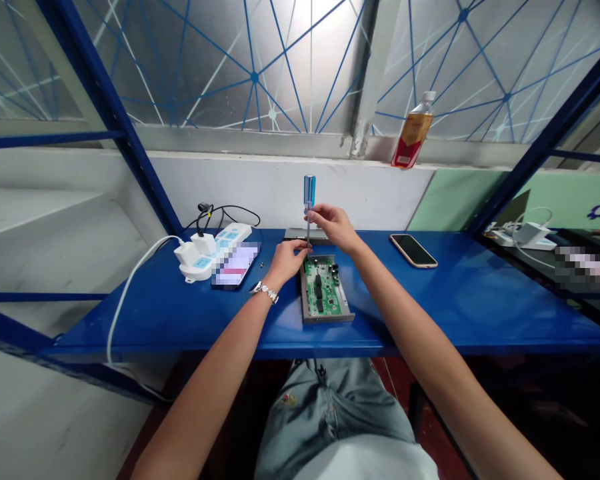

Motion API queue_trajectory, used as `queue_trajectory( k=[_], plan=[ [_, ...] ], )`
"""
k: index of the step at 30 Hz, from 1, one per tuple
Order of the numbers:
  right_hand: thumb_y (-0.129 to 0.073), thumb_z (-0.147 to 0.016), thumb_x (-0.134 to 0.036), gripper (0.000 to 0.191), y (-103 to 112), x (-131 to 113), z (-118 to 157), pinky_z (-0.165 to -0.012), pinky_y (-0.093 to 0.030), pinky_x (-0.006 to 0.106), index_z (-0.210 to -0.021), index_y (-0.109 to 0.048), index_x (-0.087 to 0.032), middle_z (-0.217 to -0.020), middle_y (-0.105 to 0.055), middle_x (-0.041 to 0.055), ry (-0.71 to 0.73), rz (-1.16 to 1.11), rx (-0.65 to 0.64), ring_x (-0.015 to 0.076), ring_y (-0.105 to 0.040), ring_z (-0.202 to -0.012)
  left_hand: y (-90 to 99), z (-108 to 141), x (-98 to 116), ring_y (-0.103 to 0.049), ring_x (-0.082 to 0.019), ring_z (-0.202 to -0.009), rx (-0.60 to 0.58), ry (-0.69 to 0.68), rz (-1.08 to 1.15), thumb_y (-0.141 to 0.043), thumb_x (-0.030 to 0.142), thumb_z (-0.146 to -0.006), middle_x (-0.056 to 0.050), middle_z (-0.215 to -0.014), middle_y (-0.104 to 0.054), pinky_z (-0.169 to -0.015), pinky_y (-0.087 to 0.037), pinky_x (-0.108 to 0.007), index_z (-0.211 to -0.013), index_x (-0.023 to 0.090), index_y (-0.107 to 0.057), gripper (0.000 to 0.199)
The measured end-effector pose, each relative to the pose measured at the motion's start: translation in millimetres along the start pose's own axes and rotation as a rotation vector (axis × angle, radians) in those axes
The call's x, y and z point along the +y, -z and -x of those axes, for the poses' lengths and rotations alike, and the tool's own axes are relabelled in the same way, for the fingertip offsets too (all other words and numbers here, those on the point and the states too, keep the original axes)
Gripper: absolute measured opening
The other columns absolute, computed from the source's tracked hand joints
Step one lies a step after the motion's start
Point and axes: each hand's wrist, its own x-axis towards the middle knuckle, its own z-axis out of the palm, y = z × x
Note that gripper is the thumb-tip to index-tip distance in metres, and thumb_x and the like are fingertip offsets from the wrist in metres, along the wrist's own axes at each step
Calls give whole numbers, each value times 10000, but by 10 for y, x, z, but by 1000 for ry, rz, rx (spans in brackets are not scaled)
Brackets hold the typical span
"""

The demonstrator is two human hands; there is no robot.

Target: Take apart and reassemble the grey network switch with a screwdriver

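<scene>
A screwdriver [309,191] with a blue handle stands upright over the far left corner of a metal tray holding a green circuit board [324,287]. My right hand [333,224] is closed around it just under the handle, fingers pinched. Lower down, my left hand [286,260] pinches near the screwdriver's tip, beside the tray's far left corner. Whether its fingertips hold the shaft or something small, I cannot make out. Behind both hands lies a flat grey metal cover [295,235], partly hidden by them.
A white power strip [215,250] with plugs and cables sits at the left, a lit phone [237,265] beside it. Tiny screws [261,265] lie near that phone. Another phone [413,251] rests at the right. A drink bottle [413,133] stands on the window ledge.
</scene>
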Motion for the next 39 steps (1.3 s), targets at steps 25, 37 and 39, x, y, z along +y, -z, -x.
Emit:
queue_trajectory(
  k=[25,37,39],
  plan=[
    [-667,-860,-582,413,-215,-56,77,-731,-477,321,-1049,-620,-217,-939,-705,61,27,211,184,203,-634,-851,-25,17,16,-757,-289,-982,32,-17,-105,-692,231,-895,-93,-995,-813,-908,-560,-363,-954,209,-809,133],
    [-599,-914,-624,468,-202,-81,140,-610,-401,272,-766,-668,-185,-678,-658,15,84,374,199,149,-566,-645,-15,33,45,-757,-252,-998,13,-8,-143,-663,255,-918,-76,-1018,-814,-917,-561,-330,-1000,199,-804,172],
    [-616,-912,-597,442,-221,-84,142,-631,-427,274,-749,-668,-190,-668,-653,14,92,356,212,153,-578,-665,-10,35,54,-760,-255,-981,12,-16,-135,-666,247,-915,-82,-1007,-814,-904,-560,-332,-994,191,-803,168]
  ],
)
